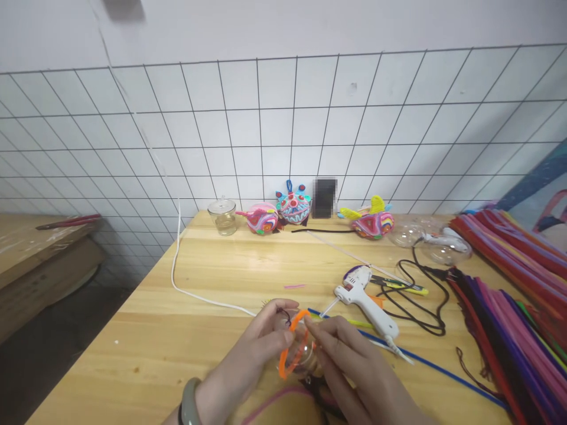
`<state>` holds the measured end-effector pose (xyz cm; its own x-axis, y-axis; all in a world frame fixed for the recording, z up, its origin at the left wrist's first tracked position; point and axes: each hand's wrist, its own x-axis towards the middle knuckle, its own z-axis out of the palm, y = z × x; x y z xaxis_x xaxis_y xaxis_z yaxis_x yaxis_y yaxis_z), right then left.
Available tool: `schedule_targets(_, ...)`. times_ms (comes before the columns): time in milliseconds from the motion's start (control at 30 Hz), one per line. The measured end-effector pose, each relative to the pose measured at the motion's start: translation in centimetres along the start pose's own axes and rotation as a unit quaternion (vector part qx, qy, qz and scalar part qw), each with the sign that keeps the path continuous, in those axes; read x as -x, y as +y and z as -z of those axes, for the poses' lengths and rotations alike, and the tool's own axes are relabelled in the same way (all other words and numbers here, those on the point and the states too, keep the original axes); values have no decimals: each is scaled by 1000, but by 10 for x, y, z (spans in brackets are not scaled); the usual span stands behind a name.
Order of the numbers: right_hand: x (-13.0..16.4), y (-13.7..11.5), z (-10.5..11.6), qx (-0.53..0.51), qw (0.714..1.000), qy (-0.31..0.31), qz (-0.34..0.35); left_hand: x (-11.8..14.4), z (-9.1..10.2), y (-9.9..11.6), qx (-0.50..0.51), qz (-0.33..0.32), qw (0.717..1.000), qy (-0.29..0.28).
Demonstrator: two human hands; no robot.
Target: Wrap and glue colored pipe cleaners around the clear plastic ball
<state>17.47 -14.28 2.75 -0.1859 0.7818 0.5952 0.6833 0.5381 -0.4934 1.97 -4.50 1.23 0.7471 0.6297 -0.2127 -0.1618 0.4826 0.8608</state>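
My left hand (254,348), with a grey-green bangle on its wrist, is curled round a clear plastic ball (305,357) near the table's front edge. Its thumb presses on an orange pipe cleaner (286,361) that loops over the ball. The fingers of my right hand (349,360) pinch the top of that orange loop and touch the ball's right side. Part of the ball is hidden behind my hands. Just beyond them lies a white hot glue gun (370,301), its nozzle pointing toward the ball. A pink pipe cleaner (279,401) curves below my hands.
Bundles of coloured pipe cleaners (505,348) cover the right side. A black cord (416,319), a yellow cutter (414,288) and clear balls (443,245) lie before them. Along the back stand a lidded glass jar (222,218) and several decorated balls (293,203). A white cable (195,290) crosses the left.
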Motion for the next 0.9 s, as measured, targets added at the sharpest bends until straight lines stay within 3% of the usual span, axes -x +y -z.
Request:
schedule_targets(367, 9, 8, -11, 184, 981, -12, 64, -1, 0, -1, 2, -6, 1000, -15)
schedule_targets(900, 7, 7, -9, 268, 956, -40, 109, 0, 0, 2, -36, -1, 999, -10)
